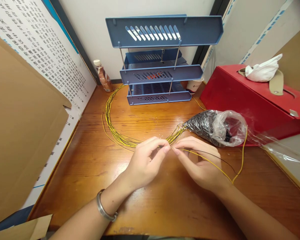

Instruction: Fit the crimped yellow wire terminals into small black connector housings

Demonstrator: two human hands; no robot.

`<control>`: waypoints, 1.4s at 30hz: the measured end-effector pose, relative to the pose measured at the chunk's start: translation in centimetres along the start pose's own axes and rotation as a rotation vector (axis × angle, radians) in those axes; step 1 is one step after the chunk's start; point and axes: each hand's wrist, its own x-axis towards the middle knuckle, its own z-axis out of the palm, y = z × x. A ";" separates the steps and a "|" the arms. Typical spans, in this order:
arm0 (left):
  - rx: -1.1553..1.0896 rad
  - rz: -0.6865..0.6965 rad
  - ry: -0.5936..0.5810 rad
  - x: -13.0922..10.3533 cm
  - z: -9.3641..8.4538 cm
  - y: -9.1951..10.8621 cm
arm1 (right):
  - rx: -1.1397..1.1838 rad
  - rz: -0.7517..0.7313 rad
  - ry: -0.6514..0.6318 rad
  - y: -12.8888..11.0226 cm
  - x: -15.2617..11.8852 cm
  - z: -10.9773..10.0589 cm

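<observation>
My left hand (148,160), with a metal bangle on its wrist, pinches something tiny at the fingertips that I cannot make out. Almost touching it, my right hand (201,160) pinches the end of a thin wire pair, one yellow wire (215,164) and one black wire (223,159), which loops out to the right. Behind both hands a coiled bundle of yellow and black wires (112,128) curves over the table. Its near end reaches a clear plastic bag (202,125) full of small dark pieces, lying with its mouth to the right.
A blue tiered tray rack (165,31) stands at the back of the wooden table (90,173). Left of it is a drink bottle (104,76), right of it a paper cup (194,85). A red tissue box (240,100) stands at right, cardboard (22,126) at left.
</observation>
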 end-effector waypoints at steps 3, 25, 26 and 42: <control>-0.009 -0.011 -0.012 0.1 0.0 0.1 | -0.004 0.000 0.000 0.0 0.0 0.0; -0.119 -0.179 0.079 0.0 0.1 0.0 | -0.041 -0.008 0.052 0.0 0.0 0.1; -0.134 -0.195 0.105 0.1 0.1 0.0 | -0.045 -0.005 0.060 0.0 0.0 0.1; -0.316 -0.339 0.091 0.4 0.1 0.6 | 0.051 0.144 0.063 -0.4 0.1 0.0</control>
